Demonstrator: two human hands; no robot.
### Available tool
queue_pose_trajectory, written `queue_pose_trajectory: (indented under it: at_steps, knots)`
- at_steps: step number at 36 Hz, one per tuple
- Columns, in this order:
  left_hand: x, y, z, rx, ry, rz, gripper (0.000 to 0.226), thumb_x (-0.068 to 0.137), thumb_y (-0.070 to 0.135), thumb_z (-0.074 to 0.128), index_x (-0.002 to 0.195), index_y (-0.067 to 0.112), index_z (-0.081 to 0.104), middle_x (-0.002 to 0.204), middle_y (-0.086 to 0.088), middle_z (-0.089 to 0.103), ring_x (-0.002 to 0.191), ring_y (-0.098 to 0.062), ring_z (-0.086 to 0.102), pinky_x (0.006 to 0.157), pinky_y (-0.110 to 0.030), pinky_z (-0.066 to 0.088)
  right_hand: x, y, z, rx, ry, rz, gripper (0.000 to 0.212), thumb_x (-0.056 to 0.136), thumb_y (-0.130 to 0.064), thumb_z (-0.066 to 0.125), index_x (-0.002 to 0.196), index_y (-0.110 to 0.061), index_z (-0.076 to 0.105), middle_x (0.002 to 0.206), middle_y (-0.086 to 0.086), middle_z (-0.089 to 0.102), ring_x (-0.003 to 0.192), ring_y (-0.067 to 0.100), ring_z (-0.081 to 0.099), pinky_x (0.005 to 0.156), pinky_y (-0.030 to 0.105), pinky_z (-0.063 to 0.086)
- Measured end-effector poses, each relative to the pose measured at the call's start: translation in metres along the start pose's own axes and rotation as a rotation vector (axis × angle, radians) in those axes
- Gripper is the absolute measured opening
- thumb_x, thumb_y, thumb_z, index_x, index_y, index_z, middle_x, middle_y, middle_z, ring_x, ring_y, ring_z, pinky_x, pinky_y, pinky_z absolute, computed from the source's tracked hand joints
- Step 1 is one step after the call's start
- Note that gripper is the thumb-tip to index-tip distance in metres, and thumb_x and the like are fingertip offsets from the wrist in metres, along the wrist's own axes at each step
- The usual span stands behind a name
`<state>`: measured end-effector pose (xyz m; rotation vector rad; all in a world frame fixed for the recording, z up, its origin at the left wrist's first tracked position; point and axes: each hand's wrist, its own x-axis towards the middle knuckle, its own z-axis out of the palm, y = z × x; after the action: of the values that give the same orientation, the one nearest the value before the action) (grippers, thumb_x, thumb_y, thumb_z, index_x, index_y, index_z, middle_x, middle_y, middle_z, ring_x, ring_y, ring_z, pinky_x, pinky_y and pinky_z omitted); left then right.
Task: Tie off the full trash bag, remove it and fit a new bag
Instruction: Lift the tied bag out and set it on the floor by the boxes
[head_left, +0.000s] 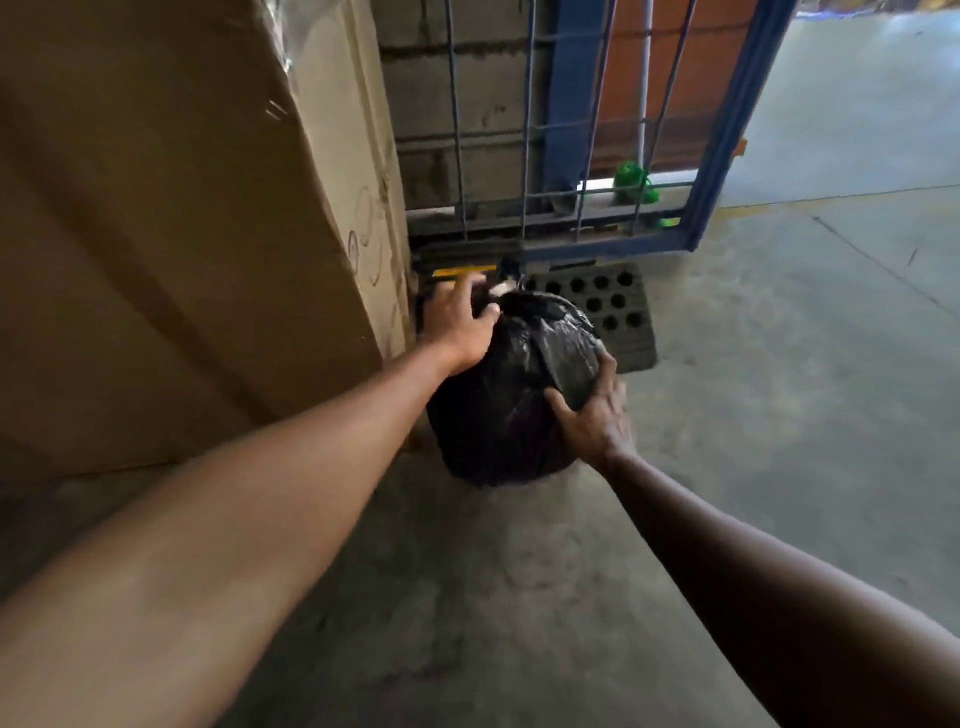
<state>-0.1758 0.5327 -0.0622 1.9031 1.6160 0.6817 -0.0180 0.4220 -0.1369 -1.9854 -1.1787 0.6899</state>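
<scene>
A full black trash bag (511, 400) stands on the concrete floor, its top gathered into a knot with a bit of white showing at the neck. My left hand (457, 325) lies on the bag's upper left side, thumb and fingers curled around the gathered neck. My right hand (592, 410) rests flat against the bag's lower right side, fingers spread. No bin and no new bag are in view.
A tall cardboard box (171, 234) stands close on the left, touching the bag's side. Behind the bag is a blue wire-mesh gate (623, 156), a perforated concrete block (602, 306) and a green object (631, 182). Bare concrete floor (805, 364) spreads right and toward me.
</scene>
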Motion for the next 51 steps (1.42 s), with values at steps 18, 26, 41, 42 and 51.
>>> queue_pose_trajectory:
  at_steps: [18,26,41,42,51]
  knots:
    - [-0.059,-0.038,0.024,0.209,-0.163,0.135,0.06,0.09,0.031,0.065,0.146,0.031,0.045,0.146,-0.002,0.037,0.14,-0.026,0.039,0.116,-0.042,0.038,0.013,0.007,-0.005,-0.349,-0.317,-0.065,0.082,0.082,-0.054,0.058,0.155,-0.033,0.029,0.154,0.009,0.046,0.14,0.031,0.047,0.111,0.044,0.043]
    - [-0.09,0.056,0.028,0.143,-0.202,0.449,0.049,0.088,0.03,0.063,0.136,0.029,0.054,0.129,-0.003,0.048,0.129,-0.023,0.046,0.113,-0.039,0.039,-0.016,0.018,-0.118,-0.408,-0.146,0.005,0.039,0.088,-0.049,0.061,0.12,-0.026,0.064,0.115,0.003,0.072,0.114,0.027,0.066,0.095,0.037,0.051]
    - [-0.309,0.219,0.155,0.006,-0.602,1.066,0.029,0.089,0.033,0.063,0.117,0.03,0.069,0.115,0.0,0.062,0.115,-0.024,0.054,0.099,-0.04,0.043,-0.298,0.067,-0.363,-0.592,0.221,0.29,0.022,0.089,-0.038,0.066,0.104,-0.024,0.074,0.096,-0.004,0.074,0.092,0.018,0.068,0.077,0.027,0.049]
    - [-0.334,0.228,0.162,-0.013,-0.641,1.122,0.027,0.088,0.033,0.062,0.114,0.03,0.069,0.112,0.001,0.063,0.112,-0.024,0.055,0.097,-0.041,0.044,-0.325,0.071,-0.376,-0.597,0.25,0.322,0.021,0.088,-0.037,0.067,0.102,-0.023,0.075,0.092,-0.005,0.073,0.087,0.016,0.067,0.073,0.026,0.046]
    - [-0.531,0.277,0.185,-0.145,-1.023,1.435,0.019,0.085,0.028,0.061,0.1,0.025,0.072,0.086,0.011,0.058,0.084,-0.02,0.066,0.08,-0.039,0.054,-0.49,0.103,-0.447,-0.612,0.296,0.527,0.025,0.092,-0.03,0.066,0.111,-0.017,0.075,0.108,0.009,0.078,0.101,0.024,0.071,0.073,0.021,0.041]
